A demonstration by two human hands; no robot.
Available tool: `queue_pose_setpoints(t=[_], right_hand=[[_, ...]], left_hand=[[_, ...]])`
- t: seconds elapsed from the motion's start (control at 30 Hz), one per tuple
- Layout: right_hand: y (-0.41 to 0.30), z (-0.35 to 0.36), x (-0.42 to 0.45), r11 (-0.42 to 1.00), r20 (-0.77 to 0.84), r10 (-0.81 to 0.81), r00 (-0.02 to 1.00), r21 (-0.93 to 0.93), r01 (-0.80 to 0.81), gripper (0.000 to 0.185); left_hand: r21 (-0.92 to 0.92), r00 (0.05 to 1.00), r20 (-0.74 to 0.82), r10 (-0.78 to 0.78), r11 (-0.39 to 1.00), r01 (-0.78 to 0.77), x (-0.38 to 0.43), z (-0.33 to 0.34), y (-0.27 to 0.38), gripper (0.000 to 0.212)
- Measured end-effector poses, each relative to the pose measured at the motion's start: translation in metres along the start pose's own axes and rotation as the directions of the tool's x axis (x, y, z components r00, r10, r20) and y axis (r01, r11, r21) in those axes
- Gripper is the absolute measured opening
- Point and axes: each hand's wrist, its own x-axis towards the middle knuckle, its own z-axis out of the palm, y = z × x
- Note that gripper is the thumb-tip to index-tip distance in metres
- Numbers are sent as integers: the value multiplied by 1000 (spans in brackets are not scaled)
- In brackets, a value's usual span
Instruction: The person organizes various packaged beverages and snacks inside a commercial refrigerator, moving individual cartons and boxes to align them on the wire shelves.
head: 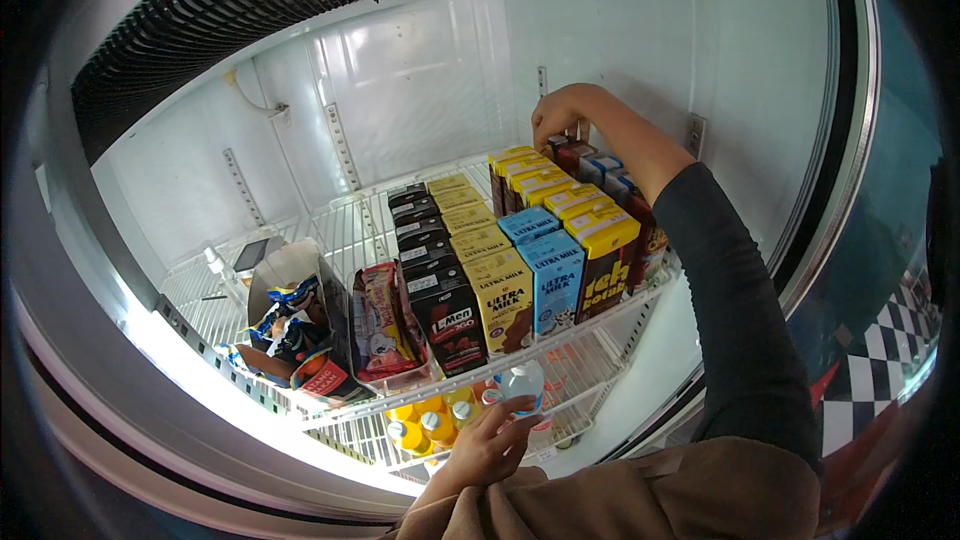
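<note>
My right hand reaches to the back right of the refrigerator's upper wire shelf, its fingers down at the rear of a row of dark drink cartons; whether it grips one is hidden. Beside it runs a row of yellow-topped tea cartons. To their left stand blue Ultra Milk cartons, tan Ultra Milk cartons and black L-Men cartons. Below the shelf's front edge, my left hand has its fingers apart, close in front of a clear bottle with a pale cap; contact cannot be told.
A cardboard box of snack packets and a clear tray of pink packets stand on the left of the upper shelf, near a white spray bottle. Orange drink bottles fill part of the lower shelf. A black fan grille hangs above.
</note>
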Motion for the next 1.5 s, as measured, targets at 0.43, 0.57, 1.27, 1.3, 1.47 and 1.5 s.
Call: queue_pose_setpoints(t=[0.43, 0.57, 1.27, 1.3, 1.47, 1.5], right_hand=[[15, 2, 2, 1000, -63, -21, 998, -22, 19, 51], [10, 3, 0, 999, -14, 23, 1000, 48, -22, 46], [16, 2, 17, 983, 183, 32, 983, 171, -64, 48], [15, 2, 17, 985, 165, 46, 985, 159, -72, 49], [14, 2, 20, 986, 207, 62, 976, 137, -92, 47], [16, 0, 21, 988, 261, 65, 963, 122, -99, 46]], left_hand=[[-12, 1000, -22, -19, 1000, 19, -2, -1, 1, 31], [-8, 1000, -14, -21, 1000, 21, -1, -3, 0, 31], [-16, 1000, -9, -3, 1000, 3, 0, -4, 0, 32], [-13, 1000, -9, 4, 1000, -5, 0, -4, 0, 32], [-8, 1000, 12, -22, 1000, 22, 0, -5, 1, 31], [-13, 1000, 8, -22, 1000, 22, 0, -4, 1, 30]])
